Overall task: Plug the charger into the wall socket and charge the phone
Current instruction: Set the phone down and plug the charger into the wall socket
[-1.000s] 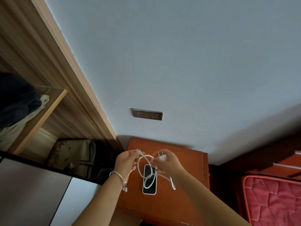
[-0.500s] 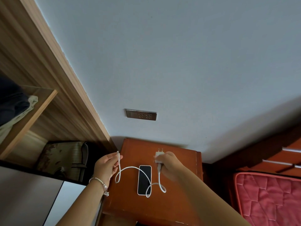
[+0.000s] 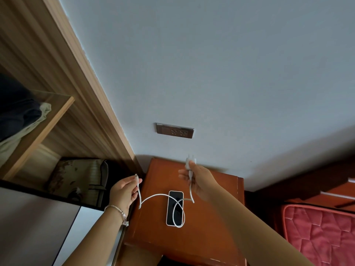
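The charger (image 3: 190, 162), a small white plug with its two prongs pointing up at the wall (image 3: 221, 73), was held in the right hand (image 3: 200, 182), fingers and thumb curled round its lower end. It sat in the air below the wall socket (image 3: 174, 130) and slightly to its right, apart from it and not plugged in. The white cable (image 3: 151, 197) dropped from the plug, looped once over the phone (image 3: 174, 210) and rose to the left hand (image 3: 124, 191), which pinched the cable just under its free connector (image 3: 136, 176) between thumb and fingers. That connector pointed upward, clear of the phone. The phone lay face up with a dark screen on the reddish-brown desk (image 3: 153, 233), lengthwise toward the wall, with no cable plugged into it. A thin bracelet (image 3: 117, 209) circled the left wrist. To the left stood a wooden wardrobe with folded clothes on a shelf (image 3: 48, 121) and a worn bag (image 3: 80, 177) beneath it. A red quilted mattress (image 3: 318, 235) showed at the lower right.
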{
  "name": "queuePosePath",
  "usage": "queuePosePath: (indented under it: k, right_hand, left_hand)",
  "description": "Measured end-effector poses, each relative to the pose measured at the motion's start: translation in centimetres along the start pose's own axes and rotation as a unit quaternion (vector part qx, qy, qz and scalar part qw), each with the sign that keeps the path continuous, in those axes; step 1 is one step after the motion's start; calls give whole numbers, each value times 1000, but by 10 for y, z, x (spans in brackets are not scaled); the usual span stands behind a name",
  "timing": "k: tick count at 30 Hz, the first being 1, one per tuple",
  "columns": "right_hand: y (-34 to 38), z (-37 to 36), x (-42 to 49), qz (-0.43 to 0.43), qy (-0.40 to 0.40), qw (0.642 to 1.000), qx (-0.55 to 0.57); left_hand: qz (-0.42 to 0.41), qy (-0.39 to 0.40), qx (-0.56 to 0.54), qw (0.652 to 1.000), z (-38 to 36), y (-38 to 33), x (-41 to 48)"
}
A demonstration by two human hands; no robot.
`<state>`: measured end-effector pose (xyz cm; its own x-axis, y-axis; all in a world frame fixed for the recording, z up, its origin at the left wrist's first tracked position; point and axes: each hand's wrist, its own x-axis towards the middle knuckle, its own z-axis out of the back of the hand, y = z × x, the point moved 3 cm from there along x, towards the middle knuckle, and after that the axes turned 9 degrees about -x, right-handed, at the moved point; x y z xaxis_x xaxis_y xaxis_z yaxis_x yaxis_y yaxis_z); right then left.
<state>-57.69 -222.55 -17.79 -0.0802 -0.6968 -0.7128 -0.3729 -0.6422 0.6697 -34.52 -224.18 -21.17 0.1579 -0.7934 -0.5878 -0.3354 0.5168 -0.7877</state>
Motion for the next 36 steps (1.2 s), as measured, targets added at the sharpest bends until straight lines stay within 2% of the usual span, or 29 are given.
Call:
queuePosePath:
  k: [8,11,18,25,36]
  right_hand:
    - [1,-16,37,-9,-71,990,-124]
    - [10,-22,60,25,-88,980,-175]
    - [26,-20,119,86,-112,981,-131]
    - [29,-13,153,26,-114,992,-41]
    - [24,-11,165,41,-105,991,-74]
  left_hand:
    - [3,30,13,999,2,19,16]
    - [-8,35,14,999,-2,26,27]
    - [4,37,-3,999,-9,54,57]
    - [44,39,-52,997,-14,73,72]
    - [70,27,-37,997,-9,72,81]
